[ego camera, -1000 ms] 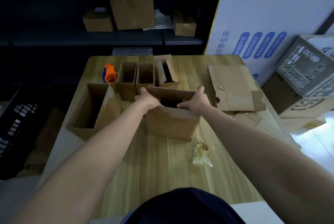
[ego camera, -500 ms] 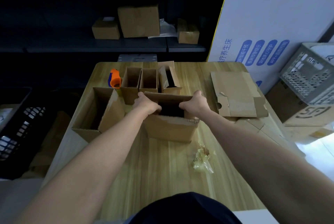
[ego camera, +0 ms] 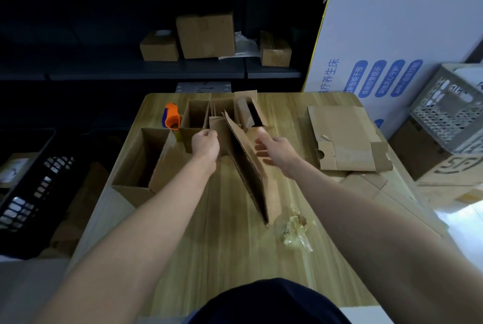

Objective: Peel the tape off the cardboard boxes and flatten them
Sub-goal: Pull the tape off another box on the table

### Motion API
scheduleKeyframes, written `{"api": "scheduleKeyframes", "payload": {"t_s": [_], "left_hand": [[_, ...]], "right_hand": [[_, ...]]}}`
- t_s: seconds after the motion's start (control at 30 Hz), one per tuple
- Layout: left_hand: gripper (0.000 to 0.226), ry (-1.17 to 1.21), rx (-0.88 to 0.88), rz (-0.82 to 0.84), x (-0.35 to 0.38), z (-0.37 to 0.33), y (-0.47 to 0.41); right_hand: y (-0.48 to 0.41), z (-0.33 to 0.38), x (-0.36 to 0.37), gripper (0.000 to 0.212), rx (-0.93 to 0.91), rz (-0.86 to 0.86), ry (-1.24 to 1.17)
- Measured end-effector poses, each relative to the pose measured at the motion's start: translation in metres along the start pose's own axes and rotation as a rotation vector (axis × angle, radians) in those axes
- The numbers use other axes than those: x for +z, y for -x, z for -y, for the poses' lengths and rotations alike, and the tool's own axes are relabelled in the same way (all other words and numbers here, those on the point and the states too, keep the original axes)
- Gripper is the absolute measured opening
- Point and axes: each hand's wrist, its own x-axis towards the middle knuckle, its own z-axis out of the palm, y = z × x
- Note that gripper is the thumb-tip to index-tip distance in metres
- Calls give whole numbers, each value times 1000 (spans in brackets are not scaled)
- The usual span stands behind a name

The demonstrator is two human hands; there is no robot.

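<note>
Black crate (ego camera: 34,188) is seen far left, off the table (ego camera: 209,250), on the floor side.

Large open box (ego camera: 167,167) is stood at the table's left edge, mouth up, with one corner overhanging the near-left side. An orange tape dispenser (ego camera: 171,118) is parked just behind it. Small open boxes (ego camera: 194,114) are lined up at the back of the table, and a tilted small box (ego camera: 245,110) leans at the right end of that row.

Left hand (ego camera: 206,144): the back of the hand is turned to the camera and the fingers are curled onto the left panel of the half-collapsed box (ego camera: 248,169). The fingertips are hidden, so the exact pinch can't be told.

The half-collapsed box is held mid-table between both hands. It is folded nearly flat, leaning left, with its corrugated edge facing the camera and its near corner down on the wood.

Right hand (ego camera: 277,151): fingers (ego camera: 261,154) are straight and slightly spread, laid against the box's right face, thumb up near the top edge.

A crumpled tape wad (ego camera: 295,229) lies on the table just right of the box's near corner. Flattened cardboard (ego camera: 345,135) is stacked at the right side, well apart from the hands.

A white board (ego camera: 405,23) with blue print leans behind it, and a grey crate (ego camera: 452,107) is seen far right.
</note>
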Motion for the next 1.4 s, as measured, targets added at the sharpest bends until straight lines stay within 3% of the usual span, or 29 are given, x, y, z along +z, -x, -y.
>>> {"api": "scheduleKeyframes", "payload": {"t_s": [0.07,0.23,0.3,0.4,0.5,0.6,0.77,0.87,0.97,1.03,1.13,1.23,1.3,1.4], "left_hand": [[17,45,-33,37,-4,-7,1],[12,273,-150,122,-18,-21,-5],[11,249,-180,89,-20,-22,-6],[28,221,-251,83,-27,-18,-11],[52,-100,-291,238,-35,1,-12],[58,-484,-216,215,-37,33,-6],[68,-744,-182,199,-60,84,2],[87,-892,-112,257,-74,109,6],[78,-1143,-18,321,-78,128,12],[66,-1260,52,394,-79,138,17],[82,-1298,84,591,-79,151,17],[97,-1406,86,677,-83,155,14],[100,-1455,133,664,-85,156,10],[99,-1447,172,648,-87,155,5]], "right_hand": [[-3,-2,-6,57,-11,-79,99],[-3,-12,-35,99,186,-42,152],[-3,-16,-43,81,245,20,113],[-1,-22,-47,57,319,-39,87],[2,-27,-38,44,356,-25,158],[14,-31,-19,26,408,72,315],[33,-64,21,26,606,261,466],[34,-88,47,29,652,266,486],[33,-102,66,8,595,263,426],[32,-108,75,27,570,267,459],[24,-99,84,28,419,196,689],[14,-67,90,28,206,94,841],[12,-38,102,41,15,67,724],[19,9,136,59,-443,115,609]]}}
